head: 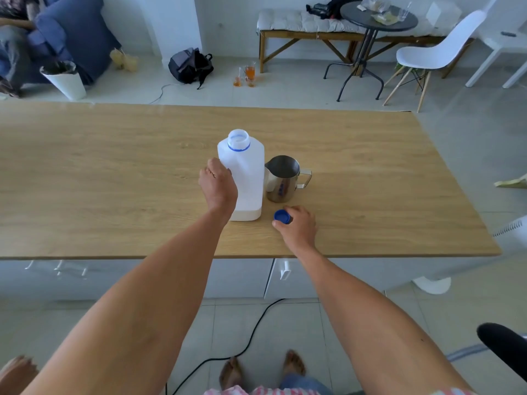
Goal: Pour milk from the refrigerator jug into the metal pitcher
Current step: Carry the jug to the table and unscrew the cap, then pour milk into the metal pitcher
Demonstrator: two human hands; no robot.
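Note:
A white plastic milk jug point(247, 172) stands upright on the wooden table point(114, 172), its mouth uncapped with a blue ring around the neck. A low layer of milk shows at its bottom. My left hand point(218, 187) grips the jug's left side. Just right of the jug, touching or nearly so, stands the metal pitcher point(281, 179), empty, with its handle to the right. In front of the pitcher my right hand point(298, 226) holds the blue cap point(282, 216) in its fingertips, at the table surface.
The table's front edge runs just behind my forearms; white drawers sit under it. A black cable crosses the floor by my bare feet. Beyond the table stand a bin, a backpack, glasses on the floor, a bench, a round table and a white chair.

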